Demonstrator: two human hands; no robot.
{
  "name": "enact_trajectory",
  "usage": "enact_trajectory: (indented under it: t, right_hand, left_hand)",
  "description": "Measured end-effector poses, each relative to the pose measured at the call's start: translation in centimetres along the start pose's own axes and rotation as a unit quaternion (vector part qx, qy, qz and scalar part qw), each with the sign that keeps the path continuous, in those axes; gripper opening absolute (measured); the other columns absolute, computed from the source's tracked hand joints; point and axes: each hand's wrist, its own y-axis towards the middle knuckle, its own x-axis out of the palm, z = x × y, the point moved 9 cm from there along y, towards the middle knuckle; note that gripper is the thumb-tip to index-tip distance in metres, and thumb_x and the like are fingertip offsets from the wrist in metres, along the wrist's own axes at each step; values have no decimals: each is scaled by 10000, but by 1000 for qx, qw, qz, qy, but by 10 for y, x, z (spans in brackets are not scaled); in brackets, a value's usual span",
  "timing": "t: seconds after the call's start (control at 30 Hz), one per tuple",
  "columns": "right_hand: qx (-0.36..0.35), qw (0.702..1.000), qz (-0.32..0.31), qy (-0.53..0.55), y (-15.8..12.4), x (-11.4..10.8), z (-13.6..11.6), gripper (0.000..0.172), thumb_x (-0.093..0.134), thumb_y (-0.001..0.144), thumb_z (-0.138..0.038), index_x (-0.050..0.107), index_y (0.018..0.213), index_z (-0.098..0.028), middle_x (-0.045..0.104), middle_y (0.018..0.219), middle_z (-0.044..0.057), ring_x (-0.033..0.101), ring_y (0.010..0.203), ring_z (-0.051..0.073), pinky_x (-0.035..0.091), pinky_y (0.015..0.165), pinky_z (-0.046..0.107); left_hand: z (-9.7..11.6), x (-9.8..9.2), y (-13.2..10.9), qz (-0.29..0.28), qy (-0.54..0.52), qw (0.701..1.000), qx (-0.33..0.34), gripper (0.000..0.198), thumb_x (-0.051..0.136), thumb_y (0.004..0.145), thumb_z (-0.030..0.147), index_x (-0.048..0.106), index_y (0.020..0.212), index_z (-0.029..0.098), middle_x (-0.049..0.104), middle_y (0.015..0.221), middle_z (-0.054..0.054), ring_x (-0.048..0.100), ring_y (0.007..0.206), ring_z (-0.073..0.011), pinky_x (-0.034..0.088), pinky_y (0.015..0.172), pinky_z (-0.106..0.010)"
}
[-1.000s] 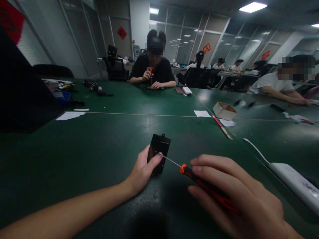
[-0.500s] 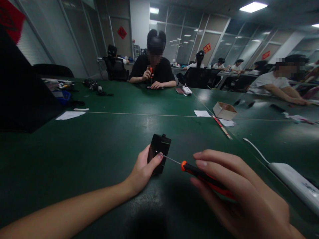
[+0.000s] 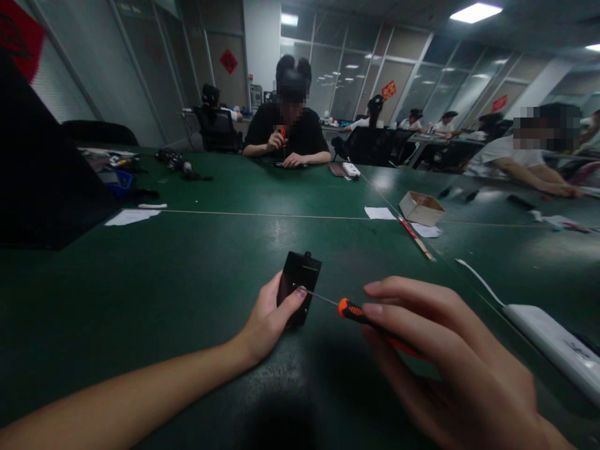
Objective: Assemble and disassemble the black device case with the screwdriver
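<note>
My left hand [image 3: 272, 315] grips a flat black rectangular case [image 3: 300, 272] with a small tab at its top end, tilted above the green table [image 3: 197, 275]. The thumb lies across the case's face. From the right, my right hand [image 3: 445, 350] holds a screwdriver [image 3: 351, 310] with an orange and black handle, its fingers and thumb around the grip. The thin shaft points left, and its tip meets the case right by my left thumb. Whether the tip sits in a screw is hidden by the thumb.
A white power strip [image 3: 553, 344] with a cable lies at the right. Farther back are an open cardboard box [image 3: 422, 208], a red-and-white strip [image 3: 416, 239] and paper sheets [image 3: 134, 217]. A co-worker [image 3: 285, 128] sits opposite; a dark panel [image 3: 42, 169] stands at the left.
My right hand's fingers have shifted slightly on the screwdriver handle, and the handle looks turned. The black case and my left hand have stayed in place.
</note>
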Motion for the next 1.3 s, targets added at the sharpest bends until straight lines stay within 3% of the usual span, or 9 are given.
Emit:
enact_trajectory:
  t: [0.17, 0.33, 0.5, 0.73, 0.9, 1.0, 1.07, 1.2, 1.3]
  right_hand:
    - [-1, 999, -31, -6, -3, 5, -1, 402, 574, 835, -46, 598, 1206, -198, 558, 1312, 135, 648, 1122, 235, 613, 859, 301]
    - [-1, 1000, -17, 4, -3, 2, -2, 298, 607, 853, -85, 615, 1135, -183, 628, 1184, 116, 683, 1012, 196, 615, 803, 245]
    - [9, 1000, -15, -10, 0, 2, 0, 322, 579, 856, -68, 622, 1145, -205, 573, 1279, 120, 656, 1084, 215, 607, 849, 278]
    - [8, 999, -31, -34, -3, 3, 0, 318, 546, 882, -56, 609, 1137, -235, 597, 1233, 91, 653, 1067, 185, 584, 855, 254]
    - [0, 998, -58, -17, -4, 8, 5, 297, 569, 895, -89, 602, 1167, -205, 629, 1179, 93, 659, 1011, 173, 569, 845, 249]
    - [24, 996, -81, 21, -6, 28, 28, 259, 574, 921, -123, 611, 1169, -189, 669, 1102, 78, 670, 944, 155, 559, 826, 252]
    - [59, 988, -122, 67, -12, 56, 51, 280, 544, 952, -163, 590, 1228, -165, 682, 1102, 92, 669, 967, 171, 555, 843, 286]
    - [150, 957, -190, 158, -38, 114, 92, 264, 473, 991, -253, 605, 1200, -160, 699, 1068, 93, 665, 963, 201, 531, 871, 362]
    - [220, 932, -172, 231, -55, 132, 108, 223, 456, 993, -281, 614, 1110, -175, 688, 1047, 76, 652, 938, 184, 506, 847, 335]
  left_hand:
    - [1, -2, 1, 12, 5, 1000, 9, 323, 577, 905, 454, 599, 1032, 157, 597, 896, -32, 539, 830, -178, 435, 724, -269]
    - [1, 0, 0, 0, 6, 1000, 4, 308, 579, 909, 445, 593, 1025, 159, 591, 879, -28, 530, 795, -166, 428, 691, -262]
    - [5, -2, 0, 10, 27, 999, 14, 317, 575, 908, 452, 599, 1014, 155, 608, 891, -36, 541, 811, -178, 430, 709, -272]
    - [4, 0, -1, -3, 8, 1000, 12, 315, 586, 911, 441, 608, 1040, 154, 627, 923, -38, 562, 847, -175, 448, 739, -267]
    - [-14, 0, 0, 2, -91, 995, -29, 300, 617, 892, 448, 585, 1001, 170, 601, 842, -17, 553, 731, -144, 445, 618, -241]
    - [-16, 2, 3, 8, -211, 976, -42, 332, 632, 879, 446, 596, 1064, 173, 646, 952, -46, 604, 848, -170, 497, 750, -279]
    - [-14, 4, 5, 3, -244, 969, -47, 353, 639, 879, 417, 605, 1126, 167, 665, 1080, -76, 617, 993, -202, 482, 891, -316]
    - [-15, 0, 10, 7, -214, 975, -61, 440, 741, 806, 312, 581, 1185, 156, 658, 1202, -104, 607, 1126, -240, 444, 1002, -366]
    - [-15, -4, 12, -5, -157, 986, -52, 460, 778, 768, 285, 574, 1159, 153, 671, 1180, -104, 623, 1116, -240, 444, 1023, -391]
